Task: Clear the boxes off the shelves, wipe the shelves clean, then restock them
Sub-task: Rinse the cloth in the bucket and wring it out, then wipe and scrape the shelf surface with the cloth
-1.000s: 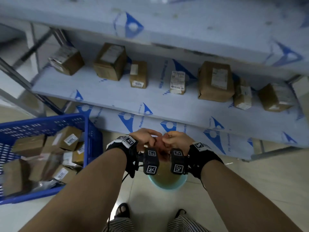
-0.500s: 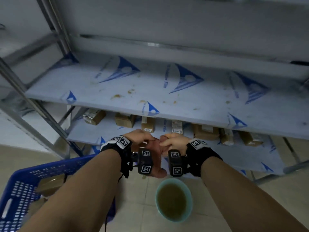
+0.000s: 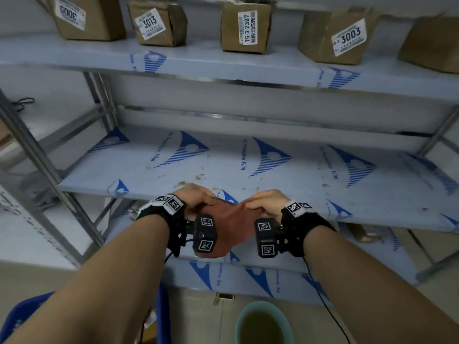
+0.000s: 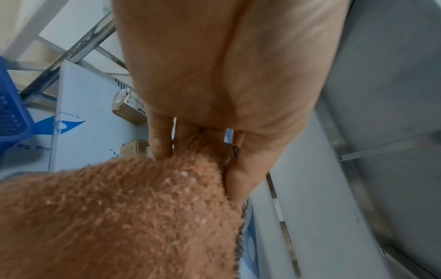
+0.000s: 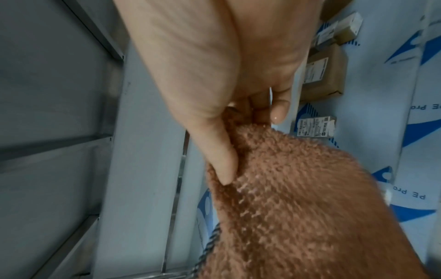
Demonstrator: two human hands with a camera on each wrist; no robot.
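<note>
- Nearest me, on the floor, stood a basin (image 3: 264, 324) of murky water, with the corner of a blue crate (image 3: 22, 316) to its left.
- My left hand (image 3: 192, 198) pinched one top corner of a brown cloth (image 3: 227, 227) and my right hand (image 3: 267, 202) pinched the other; both sets of fingers (image 4: 160, 139) were curled tight on the terry, thumb against forefinger.
- The cloth hung stretched between the two hands, in front of the edge of the middle shelf (image 3: 323, 184).
- That shelf carried no boxes, only brown crumbs and smears (image 3: 198, 176) scattered over its blue-printed film.
- Below it, a lower shelf (image 4: 78, 117) held small boxes (image 5: 322, 75).
- Farthest off, the top shelf (image 3: 223, 63) held a row of labelled cardboard boxes (image 3: 244, 26), one marked 3013 (image 3: 159, 24) and one 3003 (image 3: 335, 38).
</note>
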